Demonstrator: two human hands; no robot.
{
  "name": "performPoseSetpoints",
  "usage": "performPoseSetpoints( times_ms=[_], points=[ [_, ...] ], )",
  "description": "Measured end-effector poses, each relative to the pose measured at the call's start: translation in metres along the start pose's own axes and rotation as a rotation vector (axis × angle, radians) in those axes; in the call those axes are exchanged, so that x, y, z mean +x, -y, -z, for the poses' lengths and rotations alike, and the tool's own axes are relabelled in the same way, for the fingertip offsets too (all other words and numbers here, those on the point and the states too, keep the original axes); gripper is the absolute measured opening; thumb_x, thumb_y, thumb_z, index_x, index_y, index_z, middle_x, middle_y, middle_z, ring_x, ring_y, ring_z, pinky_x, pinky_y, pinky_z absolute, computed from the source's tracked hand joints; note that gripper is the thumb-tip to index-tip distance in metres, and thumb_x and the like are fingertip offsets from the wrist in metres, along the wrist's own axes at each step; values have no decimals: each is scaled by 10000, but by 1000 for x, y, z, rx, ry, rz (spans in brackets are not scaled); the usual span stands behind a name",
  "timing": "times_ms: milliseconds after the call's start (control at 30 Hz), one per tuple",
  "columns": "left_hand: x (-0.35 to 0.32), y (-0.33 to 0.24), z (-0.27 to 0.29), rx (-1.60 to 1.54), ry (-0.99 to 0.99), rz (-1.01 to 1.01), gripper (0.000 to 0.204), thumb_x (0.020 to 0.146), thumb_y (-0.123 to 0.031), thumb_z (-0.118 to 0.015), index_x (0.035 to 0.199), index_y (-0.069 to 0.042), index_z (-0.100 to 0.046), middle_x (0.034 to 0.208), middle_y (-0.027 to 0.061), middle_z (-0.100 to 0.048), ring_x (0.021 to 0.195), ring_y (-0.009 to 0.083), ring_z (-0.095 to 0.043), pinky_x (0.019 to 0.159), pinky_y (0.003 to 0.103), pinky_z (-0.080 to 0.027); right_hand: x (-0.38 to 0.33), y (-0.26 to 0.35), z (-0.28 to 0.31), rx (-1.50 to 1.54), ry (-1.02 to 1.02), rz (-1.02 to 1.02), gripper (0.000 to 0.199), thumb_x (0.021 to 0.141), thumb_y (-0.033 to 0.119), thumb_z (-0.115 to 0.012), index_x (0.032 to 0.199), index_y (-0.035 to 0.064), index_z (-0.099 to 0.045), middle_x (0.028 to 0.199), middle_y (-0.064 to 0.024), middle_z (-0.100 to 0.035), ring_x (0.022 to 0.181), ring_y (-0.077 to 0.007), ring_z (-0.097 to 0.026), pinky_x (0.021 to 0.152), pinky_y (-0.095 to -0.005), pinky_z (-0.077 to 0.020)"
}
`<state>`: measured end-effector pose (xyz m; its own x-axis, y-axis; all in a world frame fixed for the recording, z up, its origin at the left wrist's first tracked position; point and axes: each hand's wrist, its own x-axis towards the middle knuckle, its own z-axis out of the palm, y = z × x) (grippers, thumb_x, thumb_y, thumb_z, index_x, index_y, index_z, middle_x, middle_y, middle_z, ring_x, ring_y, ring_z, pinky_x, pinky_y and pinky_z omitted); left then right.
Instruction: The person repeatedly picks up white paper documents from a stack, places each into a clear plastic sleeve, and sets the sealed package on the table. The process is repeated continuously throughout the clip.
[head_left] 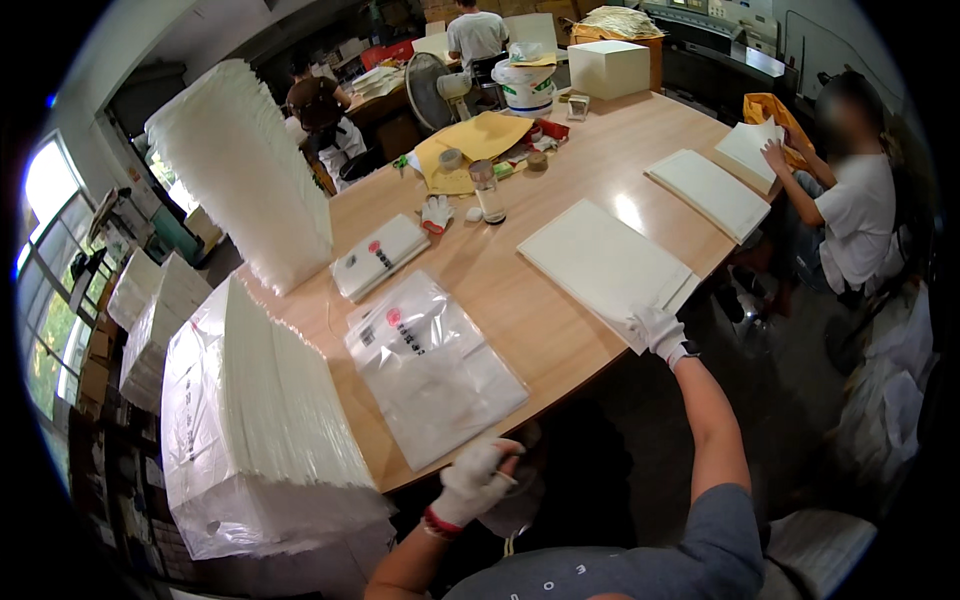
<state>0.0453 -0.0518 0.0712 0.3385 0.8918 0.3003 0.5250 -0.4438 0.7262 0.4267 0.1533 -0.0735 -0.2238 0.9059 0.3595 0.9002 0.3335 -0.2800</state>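
My right hand (657,331), in a white glove with a dark band at the wrist, is at the near corner of a stack of white paper sheets (600,262) on the table. Its fingers close over the corner, where the sheet edges are slightly fanned. My left hand (474,482) wears a white glove with a red cuff. It hovers in front of the table edge, loosely curled with bare fingertips apart, and nothing shows in it. Closest to it lies a pile of clear plastic bags (435,365) with red and black print.
Tall wrapped paper stacks (270,410) stand left. A folded bag bundle (380,257), loose glove (437,214), glass jar (486,190), yellow paper (480,140) and bucket (525,88) are on the table (560,365). At right, a seated person (850,200) handles another paper stack (748,157).
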Motion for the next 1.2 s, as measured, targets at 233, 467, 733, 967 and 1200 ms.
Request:
performPoseSetpoints(
  times_ms=[233, 467, 733, 967, 1200],
  points=[
    [25, 20, -102, -825, 283, 515, 288, 906, -172, -518, 1158, -35, -502, 1051, 96, -578, 911, 193, -574, 826, 289, -460, 9, 72, 40, -311, -136, 154, 109, 822, 252, -562, 804, 148, -590, 675, -104, -588, 640, -288, -600, 557, -387, -488],
    [39, 75, -132, -1308, 38, 1065, 433, 885, -125, -505, 1270, 21, -372, 1173, 179, -492, 1059, 279, -519, 923, 391, -439, -73, 194, 91, 560, 195, 762, 132, 808, 190, -530, 829, 81, -601, 736, -131, -582, 619, -268, -565, 546, -396, -464],
    [6, 27, -56, -23, 381, 787, 714, 735, -248, -614, 1320, 24, -309, 1183, 246, -481, 1131, 395, -465, 911, 453, -401, -119, 153, -2, 1719, 319, -847, 483, 887, 447, -493, 1138, 34, -489, 904, -126, -588, 790, -229, -577, 714, -360, -491],
    [-19, 12, -79, 359, 394, 349, 839, 698, -330, -595, 1372, 28, -247, 1420, 315, -145, 1302, 495, -144, 1061, 531, -168, -117, 243, -36, 1452, 38, -603, 376, 835, 135, -613, 1152, -41, -513, 1033, -99, -609, 912, -176, -579, 798, -279, -465],
    [7, 69, 62, 599, -526, 266, 679, 705, -225, -603, 1313, -44, -363, 1380, 265, -272, 1274, 434, -269, 1028, 565, -215, -104, 255, 68, 899, 109, -120, 226, 720, 68, -649, 937, 8, -619, 995, -140, -629, 818, -229, -629, 705, -313, -502]
  ],
)
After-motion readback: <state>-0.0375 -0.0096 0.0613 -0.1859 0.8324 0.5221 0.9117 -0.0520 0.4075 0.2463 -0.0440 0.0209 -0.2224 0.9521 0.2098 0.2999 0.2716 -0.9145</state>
